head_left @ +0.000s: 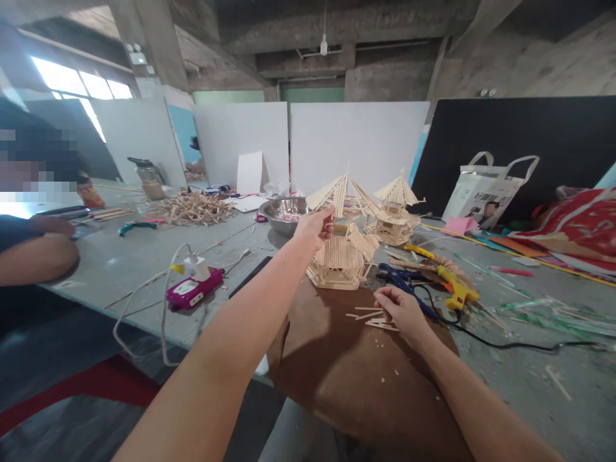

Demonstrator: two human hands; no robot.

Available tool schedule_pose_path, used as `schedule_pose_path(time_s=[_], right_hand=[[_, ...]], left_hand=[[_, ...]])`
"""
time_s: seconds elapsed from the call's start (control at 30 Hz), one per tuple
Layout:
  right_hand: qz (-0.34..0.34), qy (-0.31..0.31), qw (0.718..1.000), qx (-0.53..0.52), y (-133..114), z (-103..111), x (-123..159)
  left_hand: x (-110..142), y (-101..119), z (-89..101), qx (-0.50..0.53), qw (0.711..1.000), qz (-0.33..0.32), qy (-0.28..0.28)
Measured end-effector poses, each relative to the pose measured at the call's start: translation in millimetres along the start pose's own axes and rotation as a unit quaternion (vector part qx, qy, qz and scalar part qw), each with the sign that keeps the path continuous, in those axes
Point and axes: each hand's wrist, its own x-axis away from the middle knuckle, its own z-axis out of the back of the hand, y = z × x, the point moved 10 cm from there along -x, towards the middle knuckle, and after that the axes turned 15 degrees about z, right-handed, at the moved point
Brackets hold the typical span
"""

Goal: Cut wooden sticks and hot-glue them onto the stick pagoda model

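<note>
My left hand (pixel 315 229) reaches out with its fingers closed at the lower edge of a pointed roof (pixel 341 190) made of thin wooden sticks. The roof has a wide gap between its sticks. Below it stands a wooden-stick pavilion base (pixel 341 260) with sloping slatted eaves. Over several loose short sticks (pixel 380 322) on a brown board (pixel 337 359), my right hand (pixel 398 309) has thumb and fingers pinched together; what they hold, if anything, I cannot make out. A second stick pavilion (pixel 395 208) with a pointed roof stands behind to the right.
On the right lie a yellow glue gun (pixel 457 289), blue-handled pliers (pixel 402 279) and a black cord. A steel bowl (pixel 283 218) and a stick pile (pixel 195 209) sit farther back. Left are a purple power strip (pixel 195 289) and another person's arm (pixel 36 250).
</note>
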Motion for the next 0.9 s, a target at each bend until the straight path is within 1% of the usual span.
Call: schedule_pose_path(time_s=[0.3, 0.47, 0.9], right_hand=[[-0.003, -0.01, 1.0, 0.0, -0.3, -2.1, 0.8], [-0.003, -0.01, 1.0, 0.005, 0.9, -1.5, 0.9], [-0.006, -0.015, 1.0, 0.008, 1.8, -3.0, 0.5]], left_hand=[[1.3, 1.0, 3.0, -0.002, 1.0, -0.019, 0.003], [2.8, 4.5, 1.7, -0.009, 0.999, -0.04, -0.005], [-3.2, 2.8, 1.3, 0.001, 1.0, -0.029, -0.011]])
